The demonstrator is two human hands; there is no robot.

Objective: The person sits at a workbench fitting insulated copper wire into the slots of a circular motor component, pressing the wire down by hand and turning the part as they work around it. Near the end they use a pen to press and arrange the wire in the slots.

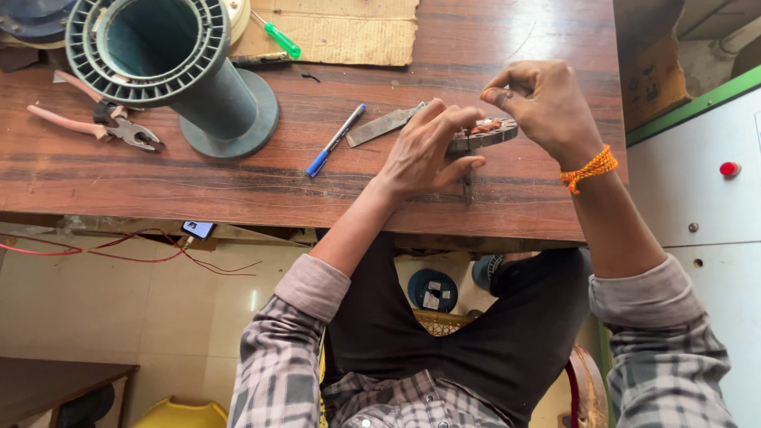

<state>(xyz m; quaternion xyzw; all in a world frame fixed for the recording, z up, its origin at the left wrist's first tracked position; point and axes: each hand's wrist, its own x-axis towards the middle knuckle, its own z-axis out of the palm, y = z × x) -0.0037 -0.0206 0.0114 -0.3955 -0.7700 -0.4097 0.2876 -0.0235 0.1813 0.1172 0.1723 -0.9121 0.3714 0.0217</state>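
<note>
Although both hands crowd it, a round stator-like disc [483, 135] with copper windings shows near the wooden table's [238, 190] front edge. Left hand [424, 150] fingers curl around its near rim, hiding that side; right hand [543, 107] pinches narrowly above it, the pinched item too small to make out. Behind lie a flat metal strip [384, 124], blue pen [335, 140], pliers [103, 123], green-handled screwdriver [277, 36] on cardboard [349, 32], and 1 grey spool [170, 67], partly cut off.

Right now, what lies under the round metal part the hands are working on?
The wooden table lies under the round metal part. The left hand covers its left side, hiding whatever lies there.
</note>
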